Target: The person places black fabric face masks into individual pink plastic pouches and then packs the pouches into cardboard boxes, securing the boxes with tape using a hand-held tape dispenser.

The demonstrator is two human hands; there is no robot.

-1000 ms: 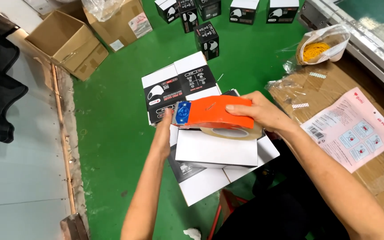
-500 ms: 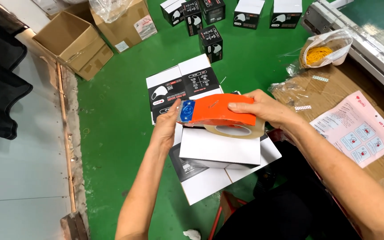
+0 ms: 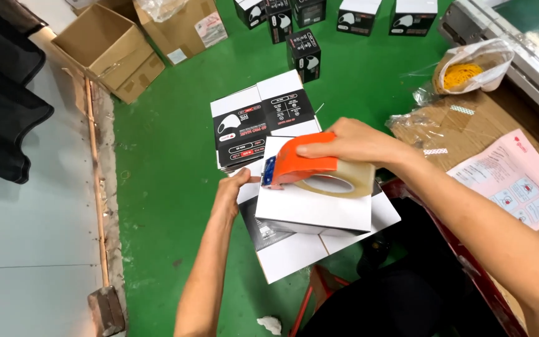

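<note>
My right hand grips an orange tape dispenser with a roll of clear tape, pressed on top of a small white box. My left hand holds the left side of that box. The box rests on a stack of flat black-and-white cartons lying on the green floor.
Several small assembled black-and-white boxes stand at the top. Open brown cardboard boxes sit at the upper left. At right lie flattened cardboard, a pink printed sheet and a plastic bag of yellow rubber bands. A red stool is below.
The dispenser sits a little closer to the box's left edge, and my left hand stays on the box's side. The view has shifted slightly.
</note>
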